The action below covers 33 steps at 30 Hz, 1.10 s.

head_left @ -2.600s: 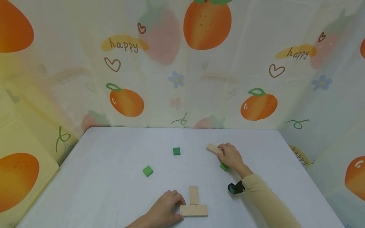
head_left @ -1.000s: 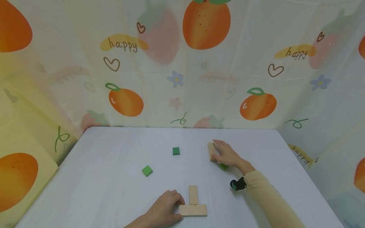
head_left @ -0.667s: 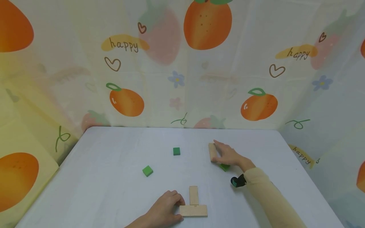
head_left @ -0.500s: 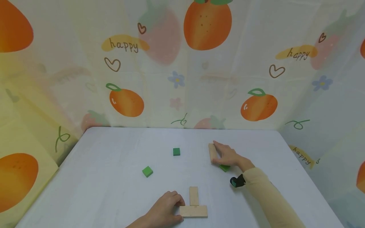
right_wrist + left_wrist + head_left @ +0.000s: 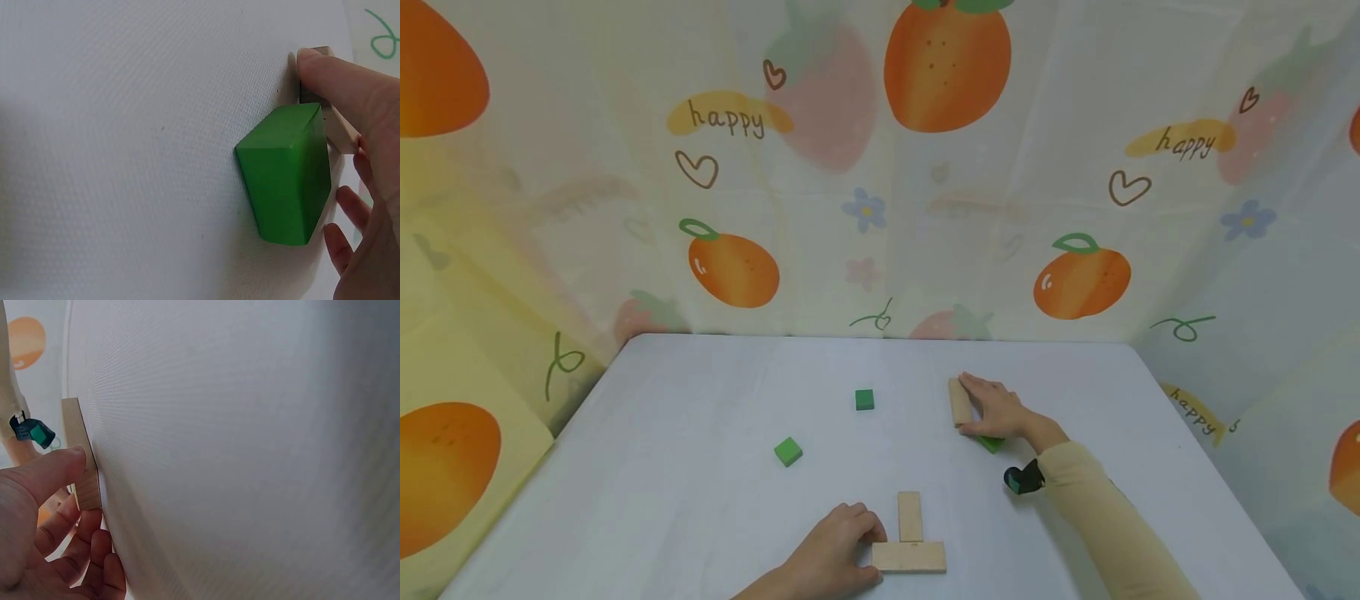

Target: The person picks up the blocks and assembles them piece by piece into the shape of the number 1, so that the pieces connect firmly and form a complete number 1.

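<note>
My left hand (image 5: 835,550) pinches the left end of a plain wooden block (image 5: 910,557) lying crosswise near the front of the table. The left wrist view has the thumb (image 5: 59,467) on that block and the fingers bent at its end. A second wooden block (image 5: 910,515) meets its far side, forming an upside-down T. Farther back, my right hand (image 5: 1003,410) holds a third wooden block (image 5: 957,404) by its ends, thumb at the near one. Partly under this hand sits a green block (image 5: 991,444), seen large beside the thumb in the right wrist view.
Two more green blocks stand on the white table (image 5: 662,500): one green block (image 5: 864,400) toward the back, another green block (image 5: 788,452) left of centre. A fruit-printed cloth (image 5: 820,250) hangs behind the table. A black wrist camera (image 5: 1024,477) juts from the right sleeve.
The right hand has turned its wooden block from a slant to pointing nearly straight away, and its thumb has come to the near end. The left hand and its blocks stay put.
</note>
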Motion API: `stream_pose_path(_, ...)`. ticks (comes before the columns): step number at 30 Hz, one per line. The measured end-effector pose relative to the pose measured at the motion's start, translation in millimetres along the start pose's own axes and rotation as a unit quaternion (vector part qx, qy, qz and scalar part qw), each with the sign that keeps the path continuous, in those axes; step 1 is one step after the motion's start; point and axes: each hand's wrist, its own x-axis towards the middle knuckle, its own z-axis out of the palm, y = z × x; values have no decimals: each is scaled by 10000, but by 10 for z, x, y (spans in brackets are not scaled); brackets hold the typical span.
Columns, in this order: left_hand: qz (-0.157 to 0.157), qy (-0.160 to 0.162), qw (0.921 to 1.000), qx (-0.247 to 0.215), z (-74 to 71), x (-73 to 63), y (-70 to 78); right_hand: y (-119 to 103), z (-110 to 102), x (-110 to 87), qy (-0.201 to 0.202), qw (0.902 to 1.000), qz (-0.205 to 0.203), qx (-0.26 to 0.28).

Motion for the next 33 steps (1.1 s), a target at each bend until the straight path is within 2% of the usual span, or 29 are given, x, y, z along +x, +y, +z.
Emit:
stream_pose_path(11, -9, 29, 10000, 44, 4, -5, 2, 1, 31, 26, 176, 9998, 36, 27)
stream_pose_path(17, -76, -10, 10000, -1, 10, 0, 6, 7, 64, 41, 428, 9990, -35, 106)
stream_pose_path(22, 12, 26, 10000, 21, 4, -3, 2, -11, 81, 43, 614, 9980, -54, 164)
stream_pose_path(33, -3, 15, 10000, 18, -12, -18, 25, -90, 86, 53, 904, 9941, -554, 218)
